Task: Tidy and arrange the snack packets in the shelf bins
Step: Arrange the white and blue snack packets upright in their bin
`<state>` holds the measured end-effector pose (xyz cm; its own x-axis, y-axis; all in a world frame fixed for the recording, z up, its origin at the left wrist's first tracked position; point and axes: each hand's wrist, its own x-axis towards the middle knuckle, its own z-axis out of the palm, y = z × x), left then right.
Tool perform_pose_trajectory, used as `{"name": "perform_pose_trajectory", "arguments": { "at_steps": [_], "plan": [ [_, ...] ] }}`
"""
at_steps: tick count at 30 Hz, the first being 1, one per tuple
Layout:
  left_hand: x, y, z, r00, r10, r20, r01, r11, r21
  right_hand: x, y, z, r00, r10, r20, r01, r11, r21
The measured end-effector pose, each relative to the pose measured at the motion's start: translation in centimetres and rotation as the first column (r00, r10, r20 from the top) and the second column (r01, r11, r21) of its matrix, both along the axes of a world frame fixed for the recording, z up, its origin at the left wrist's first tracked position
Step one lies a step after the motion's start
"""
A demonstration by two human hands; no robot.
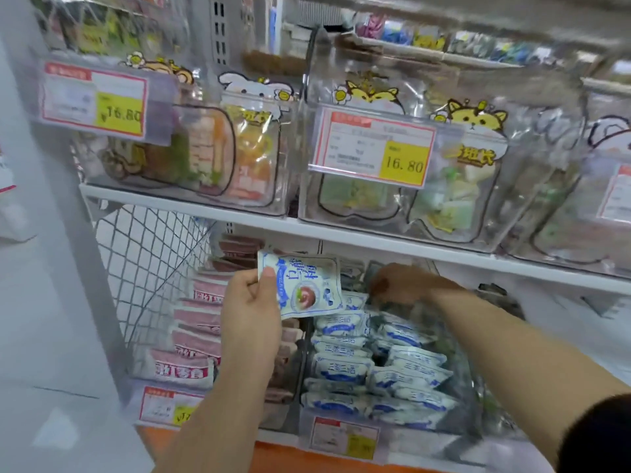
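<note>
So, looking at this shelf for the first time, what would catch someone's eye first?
Probably the blue-and-white snack packet, held up mid-frame by the left hand. Then the right hand, reaching toward the back over the stacked matching packets lower right. Above, the yellow 16.80 price tag and the cartoon-animal pouches stand out.

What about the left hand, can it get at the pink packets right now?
Probably yes for reach: the left hand hovers right beside the pink packets, with nothing between them. But it already holds a blue-white packet, so gripping one looks awkward.
</note>
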<state>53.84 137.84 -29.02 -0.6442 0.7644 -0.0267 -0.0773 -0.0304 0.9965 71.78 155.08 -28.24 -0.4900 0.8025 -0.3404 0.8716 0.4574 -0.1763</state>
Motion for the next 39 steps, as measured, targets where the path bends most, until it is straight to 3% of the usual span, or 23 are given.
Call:
{"name": "perform_pose_trajectory", "arguments": {
  "at_steps": [5,8,12,16,22,27,32,37,39],
  "plan": [
    [-0.3,0.5,0.8,0.998,-0.032,0.059,0.034,0.999,-0.028,-1.1,2.0,-0.9,0.935,0.019,0.354,0.019,0.995,-0.102],
    [-0.4,0.5,1.1,0.994,-0.065,0.084,0.068,0.997,-0.027,-1.5,2.5,-1.4,0.918,0.021,0.396,0.052,0.984,-0.173],
    [-1.0,0.7,0.8,0.997,-0.073,0.038,0.074,0.997,-0.014,-1.6,2.0,-2.4,0.947,-0.008,0.321,0.085,0.97,-0.227],
    [-1.1,0.5,0.9,0.996,-0.078,-0.036,0.077,0.996,-0.033,-1.2,1.5,-3.4,0.971,-0.052,0.233,0.088,0.985,-0.147],
    [-0.6,0.2,0.6,0.994,-0.085,-0.067,0.082,0.995,-0.05,-1.4,1.5,-4.0,0.943,-0.071,0.325,0.108,0.99,-0.096],
    [-0.5,0.4,0.8,0.999,-0.043,-0.013,0.043,0.998,-0.049,-1.2,1.0,-3.5,0.949,-0.102,0.299,0.108,0.994,-0.004],
    [0.0,1.0,0.7,0.978,-0.013,0.209,0.018,1.0,-0.024,-1.3,0.5,-3.2,0.95,-0.223,0.22,0.166,0.954,0.25],
    [0.7,0.7,0.6,0.921,-0.125,0.37,0.115,0.992,0.05,-0.9,-1.6,-0.9,0.976,-0.206,-0.071,0.217,0.909,0.356],
    [0.7,0.8,0.6,0.916,-0.156,0.369,0.151,0.988,0.043,-0.4,-2.8,0.3,0.975,-0.203,-0.087,0.221,0.888,0.404]
  ]
}}
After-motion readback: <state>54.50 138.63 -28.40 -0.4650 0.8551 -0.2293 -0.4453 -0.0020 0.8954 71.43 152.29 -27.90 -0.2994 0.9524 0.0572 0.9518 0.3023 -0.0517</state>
